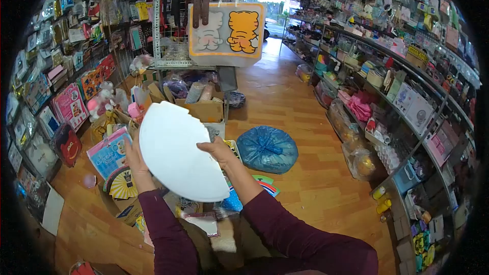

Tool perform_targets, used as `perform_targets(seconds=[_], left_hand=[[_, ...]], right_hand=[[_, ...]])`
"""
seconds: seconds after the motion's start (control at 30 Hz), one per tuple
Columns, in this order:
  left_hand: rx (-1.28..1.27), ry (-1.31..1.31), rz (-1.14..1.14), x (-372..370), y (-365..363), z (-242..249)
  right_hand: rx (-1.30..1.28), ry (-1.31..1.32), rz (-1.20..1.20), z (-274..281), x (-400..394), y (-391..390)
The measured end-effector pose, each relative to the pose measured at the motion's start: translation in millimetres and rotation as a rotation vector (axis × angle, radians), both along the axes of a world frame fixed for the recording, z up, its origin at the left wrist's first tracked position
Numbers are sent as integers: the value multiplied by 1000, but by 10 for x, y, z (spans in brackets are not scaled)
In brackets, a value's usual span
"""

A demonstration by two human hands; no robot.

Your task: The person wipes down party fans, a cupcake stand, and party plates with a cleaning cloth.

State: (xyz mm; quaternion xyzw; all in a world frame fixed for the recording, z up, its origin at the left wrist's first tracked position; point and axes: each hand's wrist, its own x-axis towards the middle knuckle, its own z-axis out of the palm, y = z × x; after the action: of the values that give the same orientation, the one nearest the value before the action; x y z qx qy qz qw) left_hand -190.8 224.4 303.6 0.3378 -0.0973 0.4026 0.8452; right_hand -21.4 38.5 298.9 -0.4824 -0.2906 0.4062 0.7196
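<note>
Both hands hold a white fan-shaped card (181, 147) with a stepped upper right edge and a smooth curved lower edge. It is raised in front of me, above the floor items. My left hand (136, 159) grips its left edge, fingers partly hidden behind it. On the opposite side, my right hand (219, 152) pinches the stepped edge, thumb on the front face. Just left of my left hand is a blue and pink cupcake stand package (108, 155). Below it, a yellow-and-white striped round piece (123, 184) shows at a cardboard box (127, 209).
A tied blue plastic bag (267, 150) sits on the wooden floor (316, 193) to the right. Ahead hangs a tiger-print bag (226, 33) on a wire rack. Packed shelves (402, 97) line the right side; hanging goods (66, 35) cover the left wall.
</note>
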Motion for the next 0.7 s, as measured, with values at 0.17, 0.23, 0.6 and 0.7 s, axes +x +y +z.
perform_targets(seconds=[0.17, 0.23, 0.6, 0.7], left_hand=[[-61, 440, -17, 318, 158, -253], [-103, 475, 26, 361, 75, -279], [50, 432, 181, 419, 50, -375], [56, 398, 179, 389, -48, -273]], right_hand=[[-17, -138, -117, -55, 97, -9], [-62, -191, -195, -55, 15, -11], [-80, -376, -100, 60, -85, -134], [-44, -330, -85, 46, -33, -147]])
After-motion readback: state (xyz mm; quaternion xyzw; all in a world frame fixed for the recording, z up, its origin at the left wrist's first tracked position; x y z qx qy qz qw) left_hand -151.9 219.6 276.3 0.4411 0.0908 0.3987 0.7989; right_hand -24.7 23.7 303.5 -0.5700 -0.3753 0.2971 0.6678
